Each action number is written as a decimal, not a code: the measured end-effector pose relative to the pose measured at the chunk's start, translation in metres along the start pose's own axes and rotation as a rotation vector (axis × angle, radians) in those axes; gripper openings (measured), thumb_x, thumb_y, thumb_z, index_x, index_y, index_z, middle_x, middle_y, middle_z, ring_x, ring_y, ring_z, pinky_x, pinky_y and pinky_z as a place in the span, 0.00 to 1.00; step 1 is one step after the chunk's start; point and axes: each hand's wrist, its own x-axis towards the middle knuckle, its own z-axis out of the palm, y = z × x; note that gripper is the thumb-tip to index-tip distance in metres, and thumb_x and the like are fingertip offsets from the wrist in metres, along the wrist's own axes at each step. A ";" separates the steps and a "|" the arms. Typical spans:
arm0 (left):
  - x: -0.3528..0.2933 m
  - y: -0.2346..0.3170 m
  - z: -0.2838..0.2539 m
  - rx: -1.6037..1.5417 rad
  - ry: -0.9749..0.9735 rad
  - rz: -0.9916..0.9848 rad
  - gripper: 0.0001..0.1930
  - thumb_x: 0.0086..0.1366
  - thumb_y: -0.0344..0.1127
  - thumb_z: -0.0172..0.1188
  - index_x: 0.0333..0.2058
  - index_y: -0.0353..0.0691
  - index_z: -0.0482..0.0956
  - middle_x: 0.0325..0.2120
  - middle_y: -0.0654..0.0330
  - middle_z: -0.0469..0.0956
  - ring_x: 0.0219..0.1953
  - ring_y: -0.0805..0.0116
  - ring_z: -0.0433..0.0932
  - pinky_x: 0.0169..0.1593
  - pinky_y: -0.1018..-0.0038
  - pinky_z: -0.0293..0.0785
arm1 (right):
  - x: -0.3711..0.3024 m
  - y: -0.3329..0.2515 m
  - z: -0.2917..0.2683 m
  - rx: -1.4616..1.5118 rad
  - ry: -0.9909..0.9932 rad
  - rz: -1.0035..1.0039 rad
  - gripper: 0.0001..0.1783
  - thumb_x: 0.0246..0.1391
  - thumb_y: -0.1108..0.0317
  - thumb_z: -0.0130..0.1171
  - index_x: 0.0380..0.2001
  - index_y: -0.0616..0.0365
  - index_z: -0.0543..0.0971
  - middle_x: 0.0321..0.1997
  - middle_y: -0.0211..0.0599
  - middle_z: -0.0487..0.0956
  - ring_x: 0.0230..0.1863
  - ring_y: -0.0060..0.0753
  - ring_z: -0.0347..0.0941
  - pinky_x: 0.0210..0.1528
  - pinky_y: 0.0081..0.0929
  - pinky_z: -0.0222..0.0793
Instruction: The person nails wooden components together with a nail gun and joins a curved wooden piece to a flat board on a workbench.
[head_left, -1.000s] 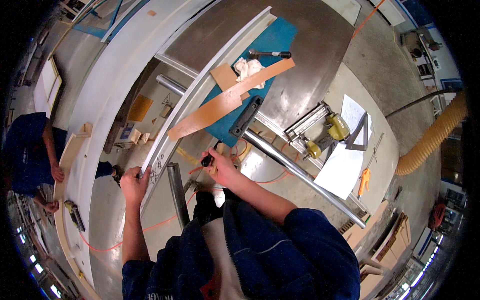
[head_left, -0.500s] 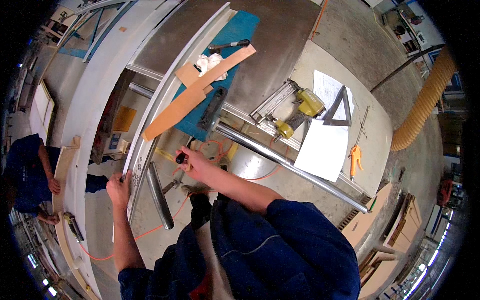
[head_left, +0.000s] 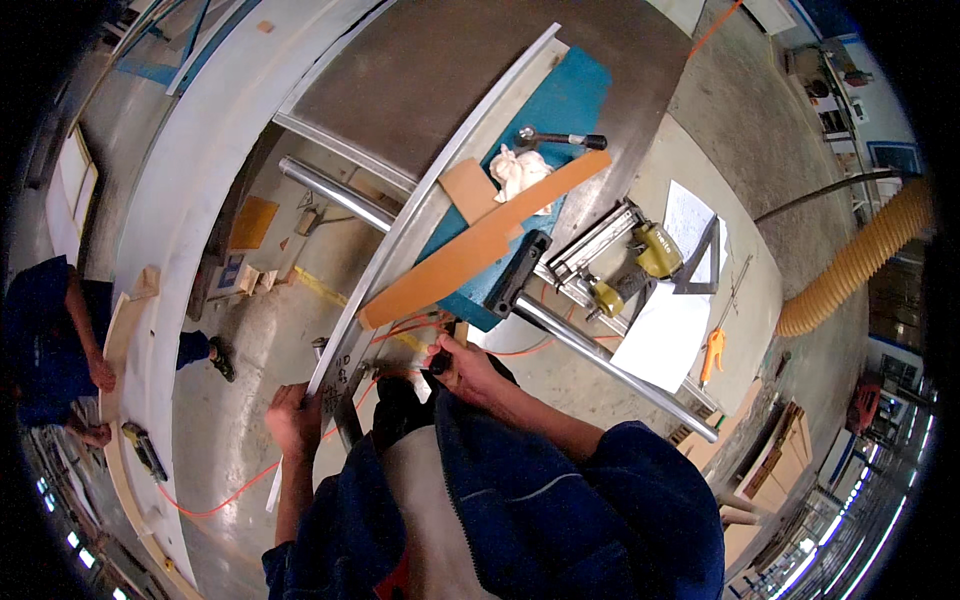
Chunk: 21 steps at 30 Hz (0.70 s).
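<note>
While L hand (head_left: pixel 293 420) grips 1 metal strip (head_left: pixel 400 230), R hand (head_left: pixel 465 368) fingers clasp 1 black-handled tool (head_left: pixel 440 362).

Silver metal strip (head_left: pixel 420 190), blue mat (head_left: pixel 560 100), orange board (head_left: pixel 480 245), yellow hose (head_left: pixel 850 265).

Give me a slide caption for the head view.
Left hand grips a long metal strip; right hand holds a dark-handled tool.

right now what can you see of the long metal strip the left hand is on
The long metal strip is a thin, pale grey length of what looks like aluminium, gently curved in this wide view. It runs from the left hand, which grips its near end, up across the steel workbench beside the blue mat. An orange-brown wooden slat lies close against its right side. Dark marks show near the gripped end.
</note>
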 end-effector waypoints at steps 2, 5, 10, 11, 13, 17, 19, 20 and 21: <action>0.001 0.001 0.000 0.020 -0.005 0.012 0.09 0.52 0.35 0.73 0.28 0.38 0.82 0.23 0.54 0.78 0.28 0.51 0.78 0.32 0.60 0.74 | -0.001 -0.002 -0.003 -0.063 -0.009 -0.012 0.14 0.67 0.58 0.57 0.45 0.56 0.73 0.40 0.36 0.79 0.39 0.37 0.79 0.35 0.37 0.75; -0.002 -0.003 0.007 0.046 0.020 0.018 0.10 0.53 0.35 0.73 0.28 0.37 0.82 0.22 0.53 0.77 0.27 0.51 0.77 0.31 0.60 0.73 | 0.001 -0.001 -0.004 -0.129 -0.098 -0.022 0.13 0.68 0.56 0.55 0.45 0.54 0.73 0.41 0.35 0.80 0.40 0.35 0.79 0.34 0.36 0.75; -0.006 -0.012 0.013 0.059 0.034 0.017 0.14 0.58 0.40 0.72 0.27 0.35 0.81 0.21 0.47 0.75 0.24 0.47 0.75 0.30 0.59 0.70 | 0.008 0.002 0.000 0.050 -0.097 0.042 0.12 0.67 0.54 0.57 0.39 0.50 0.74 0.38 0.35 0.79 0.37 0.35 0.79 0.28 0.26 0.66; -0.006 -0.010 0.012 0.073 0.034 0.019 0.14 0.58 0.40 0.71 0.27 0.34 0.81 0.21 0.47 0.75 0.24 0.47 0.75 0.30 0.59 0.70 | 0.012 0.005 -0.005 0.111 -0.149 0.067 0.12 0.67 0.53 0.57 0.38 0.49 0.74 0.38 0.34 0.79 0.37 0.34 0.79 0.28 0.26 0.65; -0.001 0.000 0.009 0.099 0.046 0.024 0.16 0.60 0.41 0.71 0.27 0.33 0.81 0.21 0.45 0.75 0.24 0.46 0.75 0.30 0.58 0.70 | 0.003 -0.001 0.004 0.128 -0.151 0.043 0.11 0.68 0.54 0.56 0.39 0.49 0.74 0.39 0.33 0.80 0.37 0.31 0.79 0.26 0.24 0.61; -0.010 0.011 0.007 0.097 0.077 0.004 0.20 0.62 0.44 0.69 0.25 0.31 0.76 0.21 0.43 0.72 0.24 0.45 0.71 0.30 0.59 0.67 | 0.011 0.007 -0.007 0.204 -0.224 0.075 0.11 0.69 0.57 0.55 0.40 0.51 0.73 0.37 0.32 0.79 0.35 0.29 0.78 0.25 0.22 0.60; -0.018 0.018 0.012 0.035 0.143 0.053 0.25 0.64 0.45 0.68 0.21 0.29 0.68 0.19 0.42 0.66 0.21 0.48 0.64 0.28 0.59 0.63 | 0.002 0.004 -0.010 0.199 -0.203 0.092 0.11 0.69 0.57 0.55 0.41 0.52 0.73 0.37 0.32 0.79 0.35 0.29 0.78 0.24 0.22 0.60; -0.022 0.018 0.015 0.021 0.140 0.032 0.26 0.64 0.45 0.68 0.21 0.28 0.67 0.18 0.42 0.66 0.21 0.47 0.63 0.28 0.58 0.64 | -0.005 0.002 -0.012 0.177 -0.231 0.063 0.10 0.69 0.58 0.55 0.40 0.52 0.73 0.37 0.32 0.79 0.35 0.29 0.77 0.24 0.23 0.60; -0.026 0.020 0.016 0.047 0.124 0.021 0.23 0.63 0.45 0.68 0.23 0.29 0.71 0.20 0.42 0.69 0.23 0.46 0.67 0.30 0.58 0.66 | -0.013 -0.001 -0.015 0.155 -0.260 0.034 0.10 0.69 0.58 0.55 0.40 0.52 0.73 0.36 0.32 0.79 0.35 0.29 0.77 0.23 0.23 0.60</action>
